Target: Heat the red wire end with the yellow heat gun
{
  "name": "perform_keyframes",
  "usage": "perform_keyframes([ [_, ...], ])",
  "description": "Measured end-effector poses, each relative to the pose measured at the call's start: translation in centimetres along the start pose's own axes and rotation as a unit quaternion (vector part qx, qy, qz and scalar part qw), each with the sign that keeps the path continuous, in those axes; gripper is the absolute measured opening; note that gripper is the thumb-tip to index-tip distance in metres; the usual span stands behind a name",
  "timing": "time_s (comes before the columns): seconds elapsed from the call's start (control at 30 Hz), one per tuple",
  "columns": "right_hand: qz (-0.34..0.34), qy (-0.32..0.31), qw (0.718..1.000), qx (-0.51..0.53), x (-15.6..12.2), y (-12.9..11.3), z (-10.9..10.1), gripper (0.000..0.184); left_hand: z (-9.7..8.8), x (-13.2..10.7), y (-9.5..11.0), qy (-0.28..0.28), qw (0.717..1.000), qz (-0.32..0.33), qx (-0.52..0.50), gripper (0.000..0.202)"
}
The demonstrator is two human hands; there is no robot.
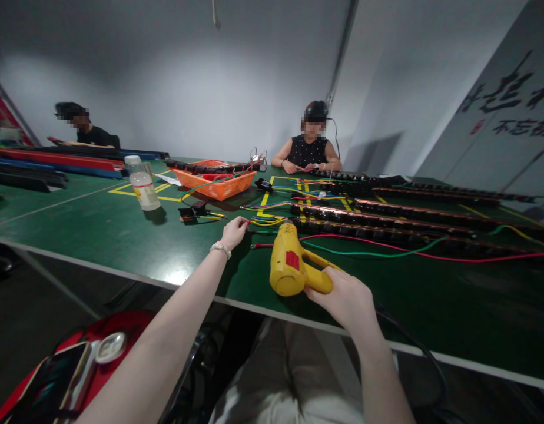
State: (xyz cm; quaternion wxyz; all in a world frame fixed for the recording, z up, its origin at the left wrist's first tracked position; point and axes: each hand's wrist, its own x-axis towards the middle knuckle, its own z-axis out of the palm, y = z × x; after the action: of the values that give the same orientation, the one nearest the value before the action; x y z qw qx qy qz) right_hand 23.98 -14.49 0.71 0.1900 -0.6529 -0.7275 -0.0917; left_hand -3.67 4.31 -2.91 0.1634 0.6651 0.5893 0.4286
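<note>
- Right hand (349,294): fingers wrapped around the handle of the yellow heat gun (286,265), its nozzle facing twelve o'clock. Whether the gun is running cannot be told.
- Left hand (234,233): at ten o'clock from the gun, fingertips drawn narrow, apparently pinching the ends of the wires (268,222). A bracelet (222,249) circles the wrist.
- Wires: at eleven o'clock from the gun, just beside its nozzle; contact cannot be made out.
- Progress, as a judgement: work on this bundle looks under way and not finished, with the gun at the wires and the fingers at their ends. A red wire end (258,245) lies loose nearby, and more ends rest farther off. Which are already treated, and how many are left, is too small to tell.
- Strips (342,218): several dark lengths at one to three o'clock, lying side by side with their wires attached. A long green wire (378,254) trails at three o'clock.
- Basket (223,189): orange, at eleven o'clock on the table (175,241), with another strip laid across it.
- Bottle (143,188): upright at ten o'clock.
- Co-worker (309,150): seated at twelve o'clock, hands at another strip.
- Phone (55,377): at eight o'clock, below the table's edge, on a red seat (130,323).
</note>
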Motion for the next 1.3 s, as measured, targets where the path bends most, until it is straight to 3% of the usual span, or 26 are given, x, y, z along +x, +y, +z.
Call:
perform_keyframes([
  [0.37, -0.003, 0.045, 0.998, -0.045, -0.2, -0.3, 0.2, 0.035, 0.0, -0.4, 0.9, 0.007, 0.999, 0.027, -0.026, 0.016],
  [0.67, -0.026, 0.086, 0.994, -0.056, -0.4, 0.1, 1.0, 0.036, 0.3, -0.1, 0.3, -0.064, 0.994, 0.003, -0.088, 0.012],
  [0.93, -0.05, 0.104, 0.993, -0.04, -1.1, 0.3, 0.7, 0.034, -0.7, -1.1, 1.7, -0.103, 0.986, -0.018, -0.13, 0.015],
  [1.3, -0.062, 0.103, 0.992, -0.035, -1.1, 0.0, 0.4, 0.034, -0.6, -1.1, 1.1, -0.106, 0.991, -0.023, -0.079, 0.021],
])
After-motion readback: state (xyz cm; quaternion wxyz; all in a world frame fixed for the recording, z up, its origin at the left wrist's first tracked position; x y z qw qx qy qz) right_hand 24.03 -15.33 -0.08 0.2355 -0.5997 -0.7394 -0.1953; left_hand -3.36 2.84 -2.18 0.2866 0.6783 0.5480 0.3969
